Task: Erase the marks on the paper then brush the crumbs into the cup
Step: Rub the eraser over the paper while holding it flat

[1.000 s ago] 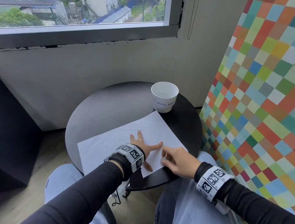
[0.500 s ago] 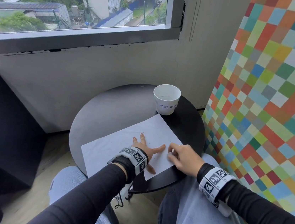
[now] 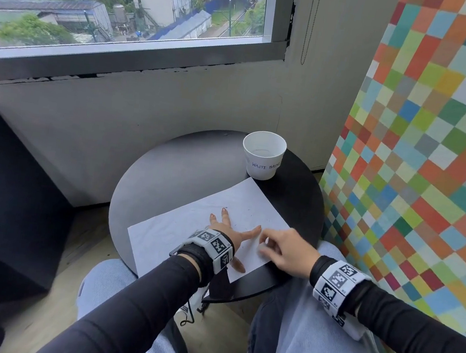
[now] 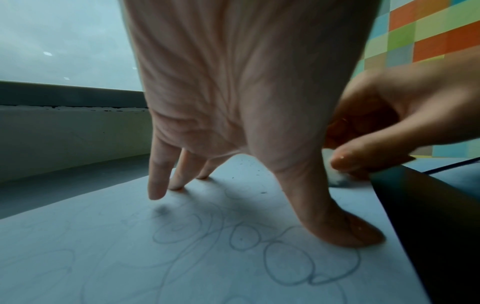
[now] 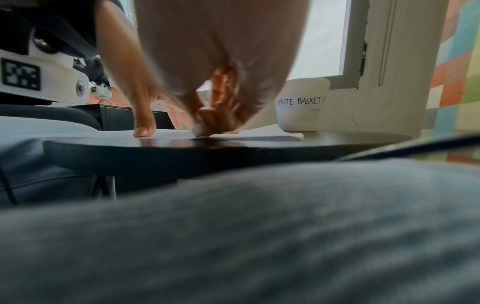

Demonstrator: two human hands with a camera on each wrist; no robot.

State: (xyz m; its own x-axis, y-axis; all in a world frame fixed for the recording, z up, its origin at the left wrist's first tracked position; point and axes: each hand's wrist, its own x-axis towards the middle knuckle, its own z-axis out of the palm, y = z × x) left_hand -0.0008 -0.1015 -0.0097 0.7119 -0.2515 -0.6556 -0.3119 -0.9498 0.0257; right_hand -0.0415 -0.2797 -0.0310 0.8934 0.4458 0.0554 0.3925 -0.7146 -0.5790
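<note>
A white paper [image 3: 178,228] lies on the round black table [image 3: 174,163], with pencil loops [image 4: 246,236] drawn on it. My left hand [image 3: 227,228] presses it flat with spread, straight fingers [image 4: 158,185]. My right hand [image 3: 281,249] is beside the left index finger at the paper's near right edge. It pinches a small white eraser [image 4: 337,179] against the sheet, and the eraser [image 5: 197,129] is mostly hidden by the fingers. Dark crumbs [image 3: 251,211] dot the paper beyond the hands. The white cup [image 3: 263,155] labelled WASTE BASKET stands upright just past the paper's far corner.
A wall of coloured squares [image 3: 421,140] runs close along the table's right side. A window wall stands behind the table and a black block [image 3: 4,192] to its left. My knees in light trousers [image 3: 309,332] sit under the near rim.
The right hand has shifted only slightly at the paper's near right edge, still pinching the eraser. The left hand has stayed planted on the sheet.
</note>
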